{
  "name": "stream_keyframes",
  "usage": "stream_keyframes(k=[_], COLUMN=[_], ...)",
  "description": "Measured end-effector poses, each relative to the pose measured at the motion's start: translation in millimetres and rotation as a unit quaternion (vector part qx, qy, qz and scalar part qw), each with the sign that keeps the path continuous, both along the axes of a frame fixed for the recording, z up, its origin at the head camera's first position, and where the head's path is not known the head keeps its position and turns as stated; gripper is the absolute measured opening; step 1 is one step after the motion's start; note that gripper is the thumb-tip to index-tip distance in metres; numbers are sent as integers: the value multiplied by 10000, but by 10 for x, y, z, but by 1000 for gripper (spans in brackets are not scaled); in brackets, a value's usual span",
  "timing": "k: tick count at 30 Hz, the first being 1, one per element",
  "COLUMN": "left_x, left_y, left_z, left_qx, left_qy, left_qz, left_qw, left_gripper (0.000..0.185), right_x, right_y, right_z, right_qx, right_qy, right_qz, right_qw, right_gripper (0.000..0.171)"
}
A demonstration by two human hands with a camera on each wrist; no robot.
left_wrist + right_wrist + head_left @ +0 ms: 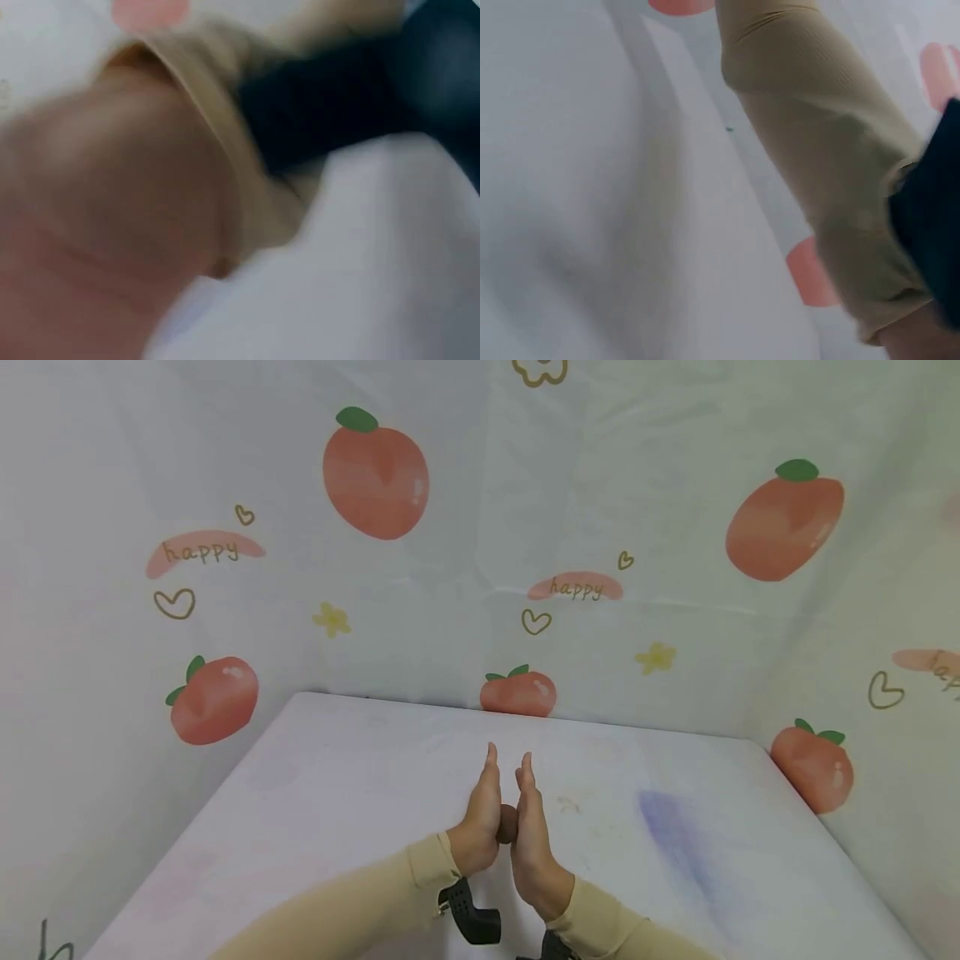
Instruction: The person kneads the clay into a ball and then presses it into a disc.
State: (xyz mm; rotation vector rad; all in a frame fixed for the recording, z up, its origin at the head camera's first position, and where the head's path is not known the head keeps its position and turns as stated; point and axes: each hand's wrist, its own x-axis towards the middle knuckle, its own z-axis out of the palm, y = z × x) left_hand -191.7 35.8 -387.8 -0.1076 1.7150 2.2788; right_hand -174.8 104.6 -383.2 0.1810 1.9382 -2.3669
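Observation:
In the head view both hands stand upright, palms facing each other, fingers straight. Between the palms sits a small brown lump (507, 823), pressed from both sides. My left hand (483, 810) is on its left, my right hand (531, 822) on its right, above the white table (315, 793). Both arms wear tan sleeves with black wrist mounts. The left wrist view is a blurred close-up of the left hand's skin (97, 225) and a tan cuff (225, 165). The right wrist view shows only the opposite tan sleeve (817, 150) over the table; the lump is hidden there.
A white cloth printed with peaches, hearts and "happy" (375, 477) hangs behind and on both sides of the table. The tabletop carries a faint blue-purple stain (675, 835) at the right. The table's far edge (525, 714) meets the cloth.

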Motion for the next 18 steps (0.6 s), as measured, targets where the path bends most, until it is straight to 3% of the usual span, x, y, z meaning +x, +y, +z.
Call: stream_keyframes(k=[3,7,13,18], left_x=[-9,116,294,208], left_y=[-1,15,34,-17], left_z=[-44,-93,-62,-8], left_qx=[-248,-176,-32,230], left_qy=[112,485,585,667], left_qz=[-47,-240,-558,-657], left_qw=[9996,9984,9967,9953], left_gripper=[74,57,60,62], right_x=[33,-15,-146,-95], right_y=[-23,35,133,109], right_z=[-16,-36,-16,8], right_qx=[-50,7,122,72], right_qy=[23,67,267,271], right_qz=[-49,-81,-139,37], right_qw=[10000,9999,9995,9996], right_gripper=[76,73,69,66])
